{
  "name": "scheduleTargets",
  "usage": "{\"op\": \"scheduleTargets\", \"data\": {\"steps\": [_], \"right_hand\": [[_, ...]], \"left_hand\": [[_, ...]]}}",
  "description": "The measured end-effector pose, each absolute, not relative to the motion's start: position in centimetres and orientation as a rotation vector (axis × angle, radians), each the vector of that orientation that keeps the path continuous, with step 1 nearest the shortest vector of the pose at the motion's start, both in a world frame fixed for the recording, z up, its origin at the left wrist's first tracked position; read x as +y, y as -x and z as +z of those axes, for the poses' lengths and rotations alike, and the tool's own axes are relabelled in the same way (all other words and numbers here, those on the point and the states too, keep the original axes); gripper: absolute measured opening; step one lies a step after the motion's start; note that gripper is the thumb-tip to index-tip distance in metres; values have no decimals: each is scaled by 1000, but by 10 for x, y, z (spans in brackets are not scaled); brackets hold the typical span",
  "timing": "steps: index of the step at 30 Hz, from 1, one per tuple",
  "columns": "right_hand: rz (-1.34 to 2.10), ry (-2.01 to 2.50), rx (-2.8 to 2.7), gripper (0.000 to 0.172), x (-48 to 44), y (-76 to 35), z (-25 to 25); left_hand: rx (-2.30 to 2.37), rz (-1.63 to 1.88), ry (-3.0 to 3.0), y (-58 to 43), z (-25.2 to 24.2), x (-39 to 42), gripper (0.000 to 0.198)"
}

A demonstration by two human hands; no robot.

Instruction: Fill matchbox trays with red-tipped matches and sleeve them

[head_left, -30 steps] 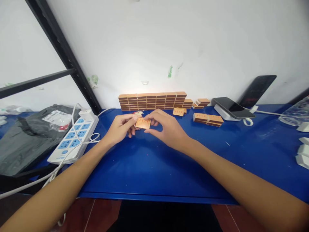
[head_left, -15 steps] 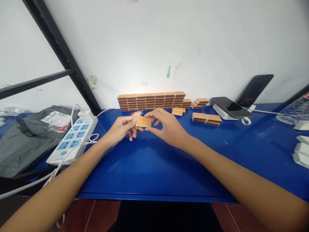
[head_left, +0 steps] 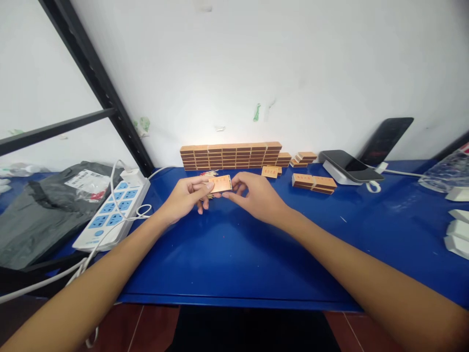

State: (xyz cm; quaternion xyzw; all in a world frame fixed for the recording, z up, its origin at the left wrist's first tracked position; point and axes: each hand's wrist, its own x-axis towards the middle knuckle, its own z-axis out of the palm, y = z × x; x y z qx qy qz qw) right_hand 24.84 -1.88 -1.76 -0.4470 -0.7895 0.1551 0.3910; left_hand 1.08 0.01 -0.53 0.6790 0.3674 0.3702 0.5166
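Note:
My left hand (head_left: pixel 188 196) is closed on a matchbox (head_left: pixel 220 184), its thumb on the printed orange face. The box's right end faces my right hand (head_left: pixel 256 195), and a dark gap shows along its edge. My right hand's thumb is close under the lower right corner, with the curled fingers beside the end; thumb and fingers are apart. Whether they touch the box is hard to tell. Loose matches (head_left: pixel 209 173) with red heads show behind my left hand, partly hidden by it. More stick ends peek out below the box.
A long stack of matchboxes (head_left: pixel 230 155) lines the wall. Small boxes (head_left: pixel 270 171), more boxes (head_left: pixel 304 157) and a bundle (head_left: pixel 314 183) lie to its right. A phone (head_left: pixel 350 165) rests on a white stand. A power strip (head_left: pixel 113 212) and grey bag (head_left: pixel 51 215) are left.
The matchbox has tilted, so its printed face is seen more slantwise and its right end shows. My right hand's fingers have moved off its top edge to the right.

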Motion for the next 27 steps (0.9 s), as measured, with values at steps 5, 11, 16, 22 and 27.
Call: {"op": "scheduleTargets", "data": {"steps": [5, 11, 16, 22, 27], "right_hand": [[68, 1305, -2291, 15, -31, -241, -10], [-115, 1578, -2398, 21, -43, -233, -2], [-145, 1620, -2381, 10, -44, -229, -5], [113, 1569, -2376, 21, -43, -230, -10], [313, 1298, -2269, 25, -43, -232, -15]], "left_hand": [[884, 815, -1728, -10, -8, -1, 54], [908, 806, -1749, -14, -4, -4, 52], [884, 747, -1790, -16, -2, -8, 48], [869, 757, -1774, -14, -3, -7, 47], [846, 742, -1766, -14, -1, -7, 50]]}}
